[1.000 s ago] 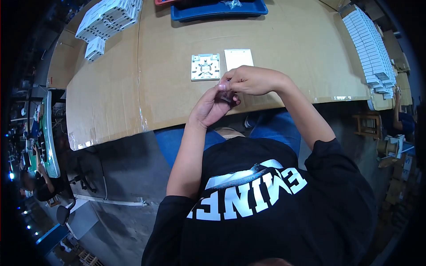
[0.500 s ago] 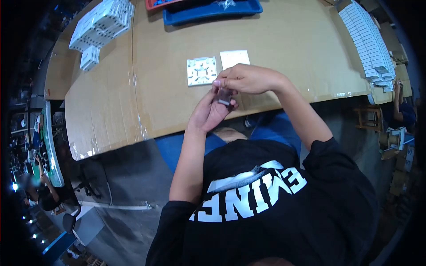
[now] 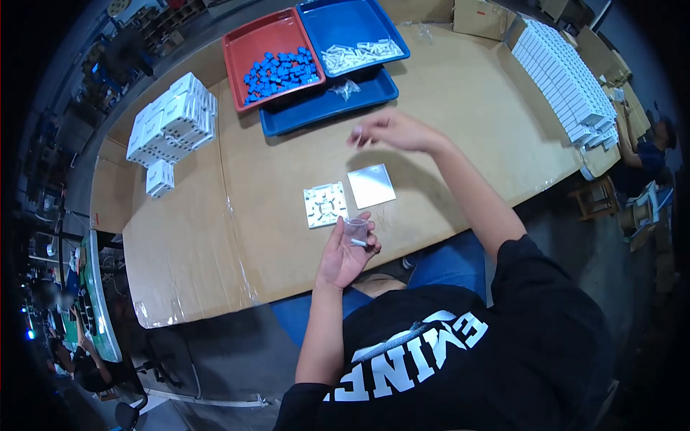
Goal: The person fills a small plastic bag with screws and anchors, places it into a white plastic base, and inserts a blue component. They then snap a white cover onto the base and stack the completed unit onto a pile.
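My left hand (image 3: 346,255) holds a small clear plastic bag (image 3: 357,231) with a white piece inside, near the table's front edge. Just beyond it lies a white square frame (image 3: 325,205) with molded parts. Beside that frame, to the right, is a flat white plate (image 3: 371,186). My right hand (image 3: 384,132) is raised over the table beyond the plate, its fingers bent and blurred; whether it holds anything cannot be made out.
A red tray (image 3: 235,54) has blue pieces, a blue tray (image 3: 345,21) white sticks. A lower blue tray (image 3: 287,122) holds clear plastic. White boxes are stacked left (image 3: 172,118) and right (image 3: 557,79). People sit at both far sides.
The view has tilted up and shows more of the trays. My right hand has left my left hand and moved away over the table; the bag stays in my left hand.
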`<state>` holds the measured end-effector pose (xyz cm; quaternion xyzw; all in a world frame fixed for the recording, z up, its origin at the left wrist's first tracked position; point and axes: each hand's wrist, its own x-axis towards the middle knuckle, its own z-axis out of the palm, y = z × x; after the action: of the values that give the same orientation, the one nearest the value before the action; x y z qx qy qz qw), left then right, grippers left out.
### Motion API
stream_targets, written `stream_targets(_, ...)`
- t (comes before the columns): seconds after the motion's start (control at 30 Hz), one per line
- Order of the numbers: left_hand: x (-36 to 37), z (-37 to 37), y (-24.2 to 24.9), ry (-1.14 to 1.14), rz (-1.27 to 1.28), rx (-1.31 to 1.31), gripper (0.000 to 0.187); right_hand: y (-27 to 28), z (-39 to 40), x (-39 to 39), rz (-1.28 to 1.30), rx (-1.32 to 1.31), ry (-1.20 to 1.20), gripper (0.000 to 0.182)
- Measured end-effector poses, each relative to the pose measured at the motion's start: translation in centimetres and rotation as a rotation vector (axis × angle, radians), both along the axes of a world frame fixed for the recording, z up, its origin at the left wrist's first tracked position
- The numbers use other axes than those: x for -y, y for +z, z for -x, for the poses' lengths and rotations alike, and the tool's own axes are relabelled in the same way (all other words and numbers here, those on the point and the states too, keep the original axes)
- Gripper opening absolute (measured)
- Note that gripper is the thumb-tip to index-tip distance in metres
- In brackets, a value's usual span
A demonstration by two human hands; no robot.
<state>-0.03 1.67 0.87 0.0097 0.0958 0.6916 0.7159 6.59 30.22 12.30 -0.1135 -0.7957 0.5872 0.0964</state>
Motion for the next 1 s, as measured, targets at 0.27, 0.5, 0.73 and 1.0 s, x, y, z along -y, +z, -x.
stream_targets(0.27,-0.3,0.1,0.4,-0.037,0.012,-0.009,0.057,-2.0,5.0,-18.8,-0.507,-0.113,-0.639,0.022)
stream_targets(0.5,-0.3,0.1,0.6,-0.038,0.043,-0.013,0.055,-2.6,7.3,-23.7,-0.737,0.058,-0.818,0.025)
stream_targets(0.73,-0.3,0.1,0.4,-0.054,0.042,-0.007,0.056,-1.7,8.1,-21.6,-0.919,0.319,-0.847,0.022)
stream_targets(1.0,-0.4,0.1,0.6,-0.066,0.011,-0.020,0.058,-2.3,8.7,-21.6,-0.957,0.286,-0.906,0.017)
